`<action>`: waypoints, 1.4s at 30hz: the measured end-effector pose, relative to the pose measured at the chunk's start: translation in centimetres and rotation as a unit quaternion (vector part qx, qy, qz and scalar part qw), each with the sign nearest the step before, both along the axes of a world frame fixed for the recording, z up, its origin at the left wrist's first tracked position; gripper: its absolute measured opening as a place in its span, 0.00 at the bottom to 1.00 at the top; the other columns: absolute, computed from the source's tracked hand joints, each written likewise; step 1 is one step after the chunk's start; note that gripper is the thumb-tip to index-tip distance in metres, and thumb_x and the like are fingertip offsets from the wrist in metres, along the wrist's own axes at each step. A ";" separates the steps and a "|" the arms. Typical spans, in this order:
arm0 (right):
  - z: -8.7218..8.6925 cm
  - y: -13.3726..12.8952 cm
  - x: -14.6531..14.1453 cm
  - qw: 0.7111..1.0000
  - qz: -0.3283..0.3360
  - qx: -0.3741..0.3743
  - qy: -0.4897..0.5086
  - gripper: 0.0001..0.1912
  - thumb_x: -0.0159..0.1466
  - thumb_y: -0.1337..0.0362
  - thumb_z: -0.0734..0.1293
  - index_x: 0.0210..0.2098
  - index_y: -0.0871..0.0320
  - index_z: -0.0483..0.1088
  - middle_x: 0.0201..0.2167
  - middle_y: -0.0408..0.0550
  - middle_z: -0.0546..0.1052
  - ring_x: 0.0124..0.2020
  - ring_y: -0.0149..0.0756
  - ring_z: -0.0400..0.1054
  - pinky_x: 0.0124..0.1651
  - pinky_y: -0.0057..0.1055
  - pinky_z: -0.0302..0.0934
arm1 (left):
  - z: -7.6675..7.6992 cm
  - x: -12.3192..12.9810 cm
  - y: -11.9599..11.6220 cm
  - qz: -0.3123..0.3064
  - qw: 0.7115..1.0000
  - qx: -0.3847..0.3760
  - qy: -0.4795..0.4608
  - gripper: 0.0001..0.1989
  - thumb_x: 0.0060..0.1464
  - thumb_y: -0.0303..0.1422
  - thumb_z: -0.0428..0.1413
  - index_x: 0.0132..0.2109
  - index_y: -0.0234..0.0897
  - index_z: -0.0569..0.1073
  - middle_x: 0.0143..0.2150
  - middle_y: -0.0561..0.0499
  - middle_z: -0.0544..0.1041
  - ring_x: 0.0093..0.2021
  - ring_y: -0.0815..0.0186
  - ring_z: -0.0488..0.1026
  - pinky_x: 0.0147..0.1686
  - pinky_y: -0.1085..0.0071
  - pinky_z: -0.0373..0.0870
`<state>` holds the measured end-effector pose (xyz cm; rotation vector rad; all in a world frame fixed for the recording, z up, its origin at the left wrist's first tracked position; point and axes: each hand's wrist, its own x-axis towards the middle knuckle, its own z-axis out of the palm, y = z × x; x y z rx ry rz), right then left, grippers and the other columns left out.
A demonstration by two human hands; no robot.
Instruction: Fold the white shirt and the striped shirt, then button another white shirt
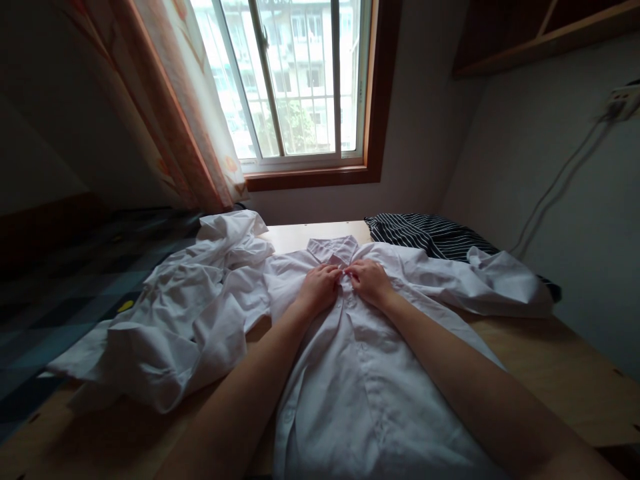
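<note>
A white button-up shirt point(360, 373) lies spread on the wooden table, its collar point(333, 249) toward the window and its front facing up. Just below the collar, my left hand point(323, 285) pinches the shirt's front edge. Close beside it, my right hand point(369, 281) pinches the same placket from the other side, the fingertips of both hands almost meeting. Any button between the fingers is too small to make out. Creases run down the fabric from where the hands grip.
Crumpled white clothing point(195, 313) is heaped at the left, beside a dark checked cloth point(55, 287). A black striped garment point(425, 233) lies at the back right of the table point(545, 353). Behind stand a window point(305, 87) and a patterned curtain point(175, 93). A cord point(555, 177) hangs at the right wall.
</note>
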<state>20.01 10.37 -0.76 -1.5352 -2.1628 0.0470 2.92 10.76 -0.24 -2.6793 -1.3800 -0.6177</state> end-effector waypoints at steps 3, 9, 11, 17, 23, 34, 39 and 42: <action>0.1 0.1 0.0 1.000 -0.010 0.002 0.007 0.13 0.64 0.66 0.63 0.42 0.53 0.78 0.45 0.47 0.79 0.49 0.42 0.69 0.52 0.35 0.58 | -0.1 -0.2 0.2 -0.006 1.000 0.004 -0.016 0.16 0.55 0.22 0.52 0.48 0.35 0.78 0.51 0.44 0.79 0.53 0.59 0.74 0.58 0.62 0.68; 2.5 3.4 -0.1 1.000 -0.025 -0.007 0.013 0.18 0.67 0.69 0.59 0.51 0.57 0.75 0.48 0.52 0.78 0.49 0.40 0.70 0.52 0.31 0.60 | -0.8 -0.3 0.6 -0.026 0.998 0.006 -0.049 0.15 0.57 0.22 0.50 0.47 0.36 0.78 0.52 0.45 0.79 0.53 0.60 0.75 0.58 0.62 0.68; 3.3 5.1 -0.3 1.000 0.002 0.004 -0.014 0.18 0.67 0.69 0.59 0.52 0.57 0.75 0.49 0.53 0.76 0.51 0.41 0.68 0.55 0.32 0.59 | -0.9 -0.3 0.6 -0.026 0.998 0.005 -0.061 0.16 0.57 0.22 0.50 0.47 0.35 0.78 0.52 0.44 0.79 0.54 0.60 0.74 0.58 0.62 0.69; 3.5 8.6 -1.0 0.990 0.041 -0.044 -0.125 0.17 0.67 0.59 0.63 0.53 0.52 0.75 0.57 0.51 0.72 0.57 0.47 0.63 0.57 0.37 0.58 | -0.8 -0.7 0.6 -0.019 0.993 -0.034 -0.110 0.17 0.55 0.21 0.51 0.46 0.38 0.79 0.52 0.46 0.79 0.53 0.61 0.75 0.57 0.63 0.70; 3.0 10.2 -1.1 0.992 0.041 -0.040 -0.113 0.12 0.65 0.56 0.66 0.41 0.52 0.79 0.49 0.50 0.75 0.50 0.42 0.67 0.52 0.31 0.59 | -0.6 -0.8 0.5 -0.035 0.992 -0.031 -0.117 0.21 0.48 0.16 0.51 0.43 0.40 0.81 0.54 0.48 0.78 0.53 0.62 0.75 0.57 0.65 0.70; 2.0 10.3 -1.9 0.999 -0.045 -0.007 -0.001 0.11 0.66 0.61 0.65 0.40 0.57 0.79 0.44 0.52 0.76 0.47 0.40 0.68 0.51 0.31 0.59 | 0.7 -0.4 -0.5 -0.002 1.000 0.012 -0.029 0.14 0.57 0.24 0.50 0.31 0.40 0.79 0.35 0.50 0.82 0.47 0.60 0.76 0.53 0.62 0.71; 2.7 10.3 -0.8 0.997 -0.044 0.024 0.060 0.13 0.66 0.68 0.63 0.45 0.58 0.77 0.48 0.52 0.76 0.51 0.39 0.67 0.56 0.32 0.58 | 0.4 -0.6 -0.2 0.024 0.999 -0.014 -0.038 0.13 0.58 0.25 0.50 0.35 0.38 0.79 0.37 0.48 0.82 0.38 0.63 0.77 0.44 0.67 0.73; 4.0 10.0 0.8 0.994 -0.045 0.055 0.078 0.16 0.65 0.73 0.60 0.47 0.61 0.76 0.49 0.52 0.77 0.52 0.38 0.68 0.58 0.32 0.57 | 0.3 -0.6 -0.1 0.028 0.998 -0.019 -0.046 0.11 0.59 0.26 0.51 0.37 0.39 0.79 0.38 0.48 0.81 0.41 0.63 0.76 0.46 0.68 0.72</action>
